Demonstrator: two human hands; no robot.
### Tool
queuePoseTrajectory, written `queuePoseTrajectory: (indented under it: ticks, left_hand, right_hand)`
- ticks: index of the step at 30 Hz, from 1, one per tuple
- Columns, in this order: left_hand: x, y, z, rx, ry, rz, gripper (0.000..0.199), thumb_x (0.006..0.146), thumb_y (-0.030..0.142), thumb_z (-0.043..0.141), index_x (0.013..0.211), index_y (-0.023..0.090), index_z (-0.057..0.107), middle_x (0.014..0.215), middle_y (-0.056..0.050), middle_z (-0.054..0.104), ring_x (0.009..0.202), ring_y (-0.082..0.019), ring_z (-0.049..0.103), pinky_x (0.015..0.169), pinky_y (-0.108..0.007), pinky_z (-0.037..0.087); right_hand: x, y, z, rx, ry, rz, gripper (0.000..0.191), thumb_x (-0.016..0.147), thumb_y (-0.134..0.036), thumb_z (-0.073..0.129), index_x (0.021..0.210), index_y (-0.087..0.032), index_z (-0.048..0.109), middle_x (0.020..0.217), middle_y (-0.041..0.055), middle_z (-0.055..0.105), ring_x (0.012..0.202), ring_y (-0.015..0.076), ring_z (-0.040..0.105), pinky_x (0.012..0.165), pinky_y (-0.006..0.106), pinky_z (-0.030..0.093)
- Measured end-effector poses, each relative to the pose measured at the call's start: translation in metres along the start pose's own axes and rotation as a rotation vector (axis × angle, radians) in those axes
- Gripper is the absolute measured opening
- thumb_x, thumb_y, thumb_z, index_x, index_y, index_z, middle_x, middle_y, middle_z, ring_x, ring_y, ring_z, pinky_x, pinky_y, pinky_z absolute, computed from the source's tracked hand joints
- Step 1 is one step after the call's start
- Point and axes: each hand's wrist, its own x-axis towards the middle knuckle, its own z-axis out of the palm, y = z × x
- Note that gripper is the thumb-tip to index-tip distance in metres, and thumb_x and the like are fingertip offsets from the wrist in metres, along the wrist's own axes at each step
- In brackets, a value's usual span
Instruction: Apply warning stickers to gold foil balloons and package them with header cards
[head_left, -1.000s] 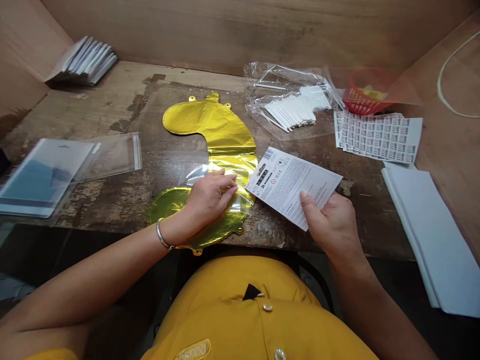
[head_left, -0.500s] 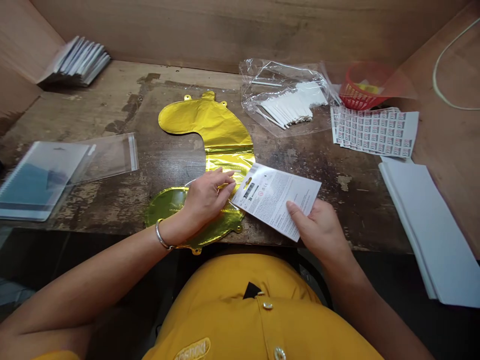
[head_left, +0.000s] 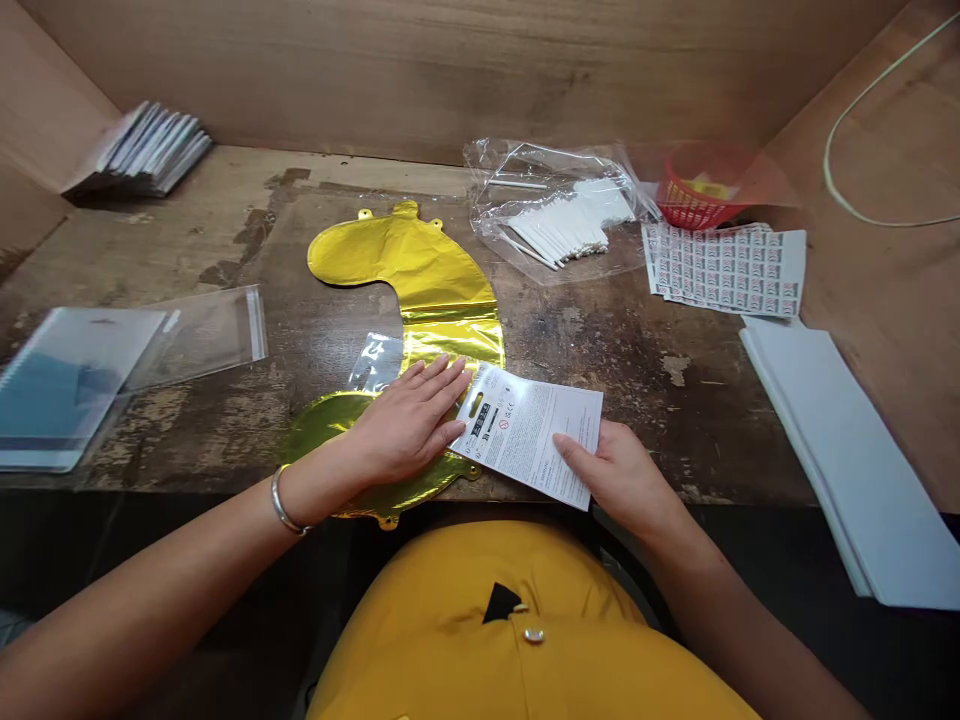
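A gold foil balloon (head_left: 446,285), flat and shaped like a curved number, lies on the worn wooden table. Across its lower part rests my left hand (head_left: 409,425), open with fingers stretched out flat. A clear plastic piece (head_left: 375,362) shows beyond that hand, partly hidden by it. My right hand (head_left: 626,465) is closed on the right end of a white printed card (head_left: 529,432), thumb on top. Text and symbols cover the card, and it has a hang hole at its left end. That end lies over the balloon, close to my left thumb.
Clear sleeves (head_left: 206,335) and a blue-and-white pack (head_left: 71,385) lie at left. Behind them leans a packet stack (head_left: 154,150). White sticks (head_left: 559,225) in a clear bag, a red basket (head_left: 697,190), sticker sheets (head_left: 731,268) and white card strips (head_left: 847,450) are toward the right.
My left hand has flattened, its fingers now spread over the balloon. The card has come lower and closer to me with my right hand. More of the clear plastic shows; the view has shifted slightly.
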Motion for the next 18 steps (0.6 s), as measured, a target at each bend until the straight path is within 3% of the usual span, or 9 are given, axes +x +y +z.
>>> queuePoseTrajectory:
  ticks: [5,13,18]
  left_hand:
    - [-0.004,0.002,-0.001,0.024,-0.016,0.02,0.056,0.099,0.045,0.035,0.149,0.02,0.033,0.158,-0.008,0.027,0.147,-0.029,0.02,0.119,-0.048,0.021]
    - [-0.009,0.002,0.0,0.031,-0.016,0.01,0.061,0.099,0.046,0.033,0.152,0.016,0.027,0.159,-0.009,0.024,0.148,-0.028,0.019,0.12,-0.048,0.021]
    - [-0.008,0.004,0.0,0.056,-0.046,0.045,0.059,0.099,0.046,0.032,0.151,0.018,0.03,0.159,-0.009,0.024,0.148,-0.03,0.016,0.12,-0.048,0.018]
  right_hand:
    - [0.001,-0.001,-0.002,0.037,-0.044,0.032,0.038,0.078,-0.045,0.064,0.095,-0.013,0.075,0.081,0.0104,0.076,0.077,0.0284,0.071,0.061,0.038,0.059]
    - [0.008,0.0,-0.007,0.093,-0.102,0.056,0.042,0.072,-0.05,0.068,0.09,-0.013,0.075,0.08,0.0098,0.075,0.073,0.0262,0.071,0.061,0.036,0.058]
    - [0.018,0.0,0.008,0.151,-0.075,0.052,0.043,0.072,-0.048,0.069,0.094,-0.012,0.073,0.084,0.0105,0.075,0.076,0.0266,0.071,0.063,0.036,0.057]
